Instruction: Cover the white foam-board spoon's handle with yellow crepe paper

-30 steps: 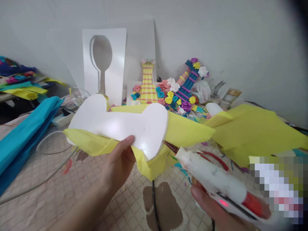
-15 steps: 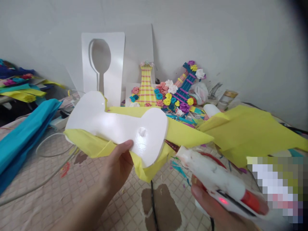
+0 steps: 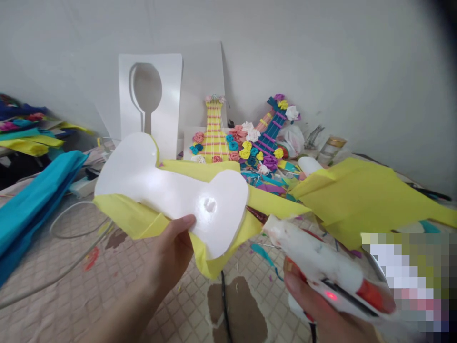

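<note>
My left hand [image 3: 173,255] is closed on the lower edge of a white board cutout [image 3: 167,188], thumb on its face. The cutout has rounded lobes at both ends and a small hole near the right one. Yellow crepe paper [image 3: 134,216] lies behind it and sticks out past its edges. In my right hand [image 3: 310,295] is a white glue gun [image 3: 314,255] with a red light lit on its side. Its dark nozzle tip is at the cutout's right edge, beside the yellow paper; whether they touch I cannot tell.
Two flower-trimmed paper guitars [image 3: 216,136] stand against the wall, beside a white board [image 3: 169,105] with a spoon-shaped opening. Blue crepe paper [image 3: 39,195] lies left, near a pale cable [image 3: 57,281]. A large yellow sheet [image 3: 360,195] and a jar [image 3: 332,147] are at right.
The cutout's right end has dropped slightly and tilted with my left hand. The glue gun stays with its tip close to the same right edge. The view has shifted a little.
</note>
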The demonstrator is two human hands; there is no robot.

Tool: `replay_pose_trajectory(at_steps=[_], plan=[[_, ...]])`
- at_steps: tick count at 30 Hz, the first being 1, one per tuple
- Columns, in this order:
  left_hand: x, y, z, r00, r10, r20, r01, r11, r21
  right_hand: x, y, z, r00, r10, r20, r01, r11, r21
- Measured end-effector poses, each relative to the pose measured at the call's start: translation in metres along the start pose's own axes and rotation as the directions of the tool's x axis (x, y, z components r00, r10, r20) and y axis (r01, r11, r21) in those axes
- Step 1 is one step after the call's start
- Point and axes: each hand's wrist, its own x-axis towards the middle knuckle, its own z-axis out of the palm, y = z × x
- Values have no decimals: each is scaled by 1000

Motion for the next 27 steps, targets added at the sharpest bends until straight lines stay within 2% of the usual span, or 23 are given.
replay_pose_trajectory(at_steps=[3, 8, 14, 18, 21, 25, 27], plan=[[0, 1, 1, 1000, -10, -24, 10, 1000, 0, -4, 8, -3, 993, -53, -102, 47, 997, -56], [0, 1, 3, 998, -33, -52, 32, 999, -12, -5, 8, -5, 999, -5, -48, 2, 998, -61], [-1, 1, 8, 996, -2, -90, 0, 1000, -17, -5, 11, -6, 982, 17, -186, -32, 996, -78], [-1, 2, 5, 998, 10, -61, -10, 1000, -1, -8, 17, -5, 966, 28, -258, -49, 996, -79], [-1, 1, 2, 999, 17, -45, -17, 1000, 16, -11, 16, -2, 972, 69, -223, -85, 994, -62], [0, 0, 1, 996, 65, -64, -62, 997, 43, -12, 3, 2, 954, 222, -201, -235, 971, -45], [2, -2, 1, 993, 97, -74, -93, 995, 46, -11, -5, 3, 958, 230, -171, -232, 973, 7]])
